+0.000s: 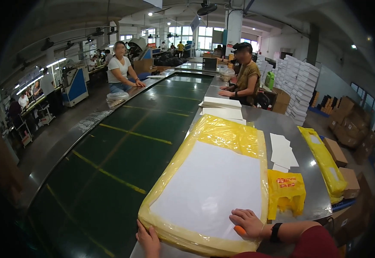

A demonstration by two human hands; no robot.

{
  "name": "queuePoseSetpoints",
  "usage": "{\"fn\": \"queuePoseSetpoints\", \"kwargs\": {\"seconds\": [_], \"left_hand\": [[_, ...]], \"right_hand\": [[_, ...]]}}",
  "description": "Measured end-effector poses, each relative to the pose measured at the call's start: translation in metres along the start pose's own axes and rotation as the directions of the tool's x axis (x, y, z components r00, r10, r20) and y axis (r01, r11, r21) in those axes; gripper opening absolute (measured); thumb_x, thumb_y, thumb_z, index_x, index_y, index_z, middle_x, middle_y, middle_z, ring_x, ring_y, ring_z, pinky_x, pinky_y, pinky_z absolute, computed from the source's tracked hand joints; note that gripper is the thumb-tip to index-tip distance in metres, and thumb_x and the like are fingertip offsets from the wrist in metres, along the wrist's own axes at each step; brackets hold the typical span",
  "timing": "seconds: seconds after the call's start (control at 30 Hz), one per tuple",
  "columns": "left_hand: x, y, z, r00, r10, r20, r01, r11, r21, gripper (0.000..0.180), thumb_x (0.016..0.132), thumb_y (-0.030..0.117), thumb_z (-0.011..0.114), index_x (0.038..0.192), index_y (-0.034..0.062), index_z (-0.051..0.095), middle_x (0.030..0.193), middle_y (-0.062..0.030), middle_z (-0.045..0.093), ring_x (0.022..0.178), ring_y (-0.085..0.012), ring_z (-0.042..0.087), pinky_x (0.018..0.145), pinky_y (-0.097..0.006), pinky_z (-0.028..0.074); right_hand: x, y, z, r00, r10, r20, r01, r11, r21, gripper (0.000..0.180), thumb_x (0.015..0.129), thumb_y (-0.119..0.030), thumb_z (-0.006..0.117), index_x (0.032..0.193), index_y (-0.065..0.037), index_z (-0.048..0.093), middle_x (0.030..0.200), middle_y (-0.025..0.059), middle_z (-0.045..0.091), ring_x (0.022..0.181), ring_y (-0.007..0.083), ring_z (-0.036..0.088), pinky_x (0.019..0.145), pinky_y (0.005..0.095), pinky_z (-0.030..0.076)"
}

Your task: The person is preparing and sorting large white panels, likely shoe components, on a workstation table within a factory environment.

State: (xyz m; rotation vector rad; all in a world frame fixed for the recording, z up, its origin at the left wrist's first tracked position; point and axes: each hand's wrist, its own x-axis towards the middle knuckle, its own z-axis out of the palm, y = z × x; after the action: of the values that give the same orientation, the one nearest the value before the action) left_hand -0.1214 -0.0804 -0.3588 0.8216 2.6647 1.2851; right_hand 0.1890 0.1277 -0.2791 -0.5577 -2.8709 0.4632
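Yellow, glossy, see-through plastic wraps the large, flat, oblong package with a white panel on top [204, 185] that lies right in front of you, on the grey metal tabletop [316, 193] along the right side of the dark green belt with yellow cross-lines [105, 167]. Its long axis runs away from you, the far end leaning a little to the right, so nearly all its length stretches ahead of both hands. Your left hand [148, 242] touches the near left corner from outside; whether its fingers hook beneath, I cannot tell. Your right hand [248, 223] lies palm down on top, by the near right corner and farther in over the package, fingers loosely extended and clasping nothing visible; a small rounded orange piece [240, 231] shows at its thumb, its kind unclear. Just right of the package, nearer that hand, is a crumpled bright yellow plastic bag with red print [297, 189], with loose white sheets [282, 150] beyond it.
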Motion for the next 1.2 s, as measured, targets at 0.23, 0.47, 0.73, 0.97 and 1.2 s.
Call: {"fn": "queuePoseSetpoints", "kwargs": {"seconds": [0.23, 0.47, 0.73, 0.97, 1.2], "left_hand": [[-0.001, 0.001, 0.001, 1.000, 0.023, -0.003, -0.023, 0.999, 0.036, 0.063, 0.092, 0.025, 0.047, 0.141, -0.0058, 0.023, 0.123, -0.0270, 0.052, 0.111, -0.0381, 0.049, 0.100, -0.045, 0.028], [-0.001, 0.004, -0.001, 1.000, -0.003, 0.020, 0.002, 0.999, 0.037, 0.064, 0.092, 0.025, 0.047, 0.142, -0.0062, 0.022, 0.123, -0.0279, 0.050, 0.115, -0.0382, 0.047, 0.103, -0.046, 0.025], [-0.002, 0.006, -0.002, 0.999, -0.028, 0.037, 0.026, 0.998, 0.062, 0.064, 0.093, 0.025, 0.046, 0.142, -0.0058, 0.020, 0.127, -0.0276, 0.048, 0.118, -0.0377, 0.045, 0.104, -0.046, 0.023], [-0.001, 0.002, 0.002, 1.000, -0.007, 0.020, 0.005, 0.999, 0.054, 0.064, 0.093, 0.026, 0.045, 0.143, -0.0054, 0.020, 0.128, -0.0267, 0.048, 0.119, -0.0376, 0.044, 0.104, -0.047, 0.023], [0.000, 0.004, -0.001, 0.999, -0.028, 0.040, 0.026, 0.998, 0.050, 0.065, 0.092, 0.026, 0.046, 0.143, -0.0050, 0.019, 0.129, -0.0267, 0.047, 0.120, -0.0375, 0.044, 0.105, -0.047, 0.022]], "right_hand": [[-0.002, 0.005, 0.008, 0.999, 0.011, 0.044, -0.009, 0.999, -0.033, 0.048, 0.090, -0.029, 0.045, 0.132, -0.007, 0.040, 0.136, 0.0183, 0.038, 0.130, 0.0345, 0.032, 0.107, 0.0465, 0.025], [-0.001, 0.004, 0.008, 0.999, 0.016, 0.041, -0.015, 1.000, -0.019, 0.048, 0.090, -0.030, 0.044, 0.132, -0.007, 0.040, 0.136, 0.0179, 0.038, 0.131, 0.0340, 0.031, 0.107, 0.0462, 0.024], [-0.001, 0.006, 0.007, 0.999, 0.010, 0.046, -0.009, 1.000, -0.027, 0.048, 0.091, -0.031, 0.043, 0.133, -0.007, 0.039, 0.137, 0.0176, 0.038, 0.131, 0.0337, 0.032, 0.107, 0.0458, 0.024], [-0.002, 0.008, 0.008, 0.999, 0.014, 0.048, -0.013, 1.000, -0.026, 0.049, 0.091, -0.031, 0.043, 0.133, -0.008, 0.039, 0.138, 0.0175, 0.037, 0.131, 0.0334, 0.031, 0.108, 0.0453, 0.023], [0.000, 0.006, 0.007, 0.998, 0.022, 0.060, -0.021, 0.999, -0.028, 0.049, 0.091, -0.031, 0.044, 0.134, -0.008, 0.038, 0.138, 0.0174, 0.037, 0.131, 0.0332, 0.031, 0.108, 0.0453, 0.023]]}}
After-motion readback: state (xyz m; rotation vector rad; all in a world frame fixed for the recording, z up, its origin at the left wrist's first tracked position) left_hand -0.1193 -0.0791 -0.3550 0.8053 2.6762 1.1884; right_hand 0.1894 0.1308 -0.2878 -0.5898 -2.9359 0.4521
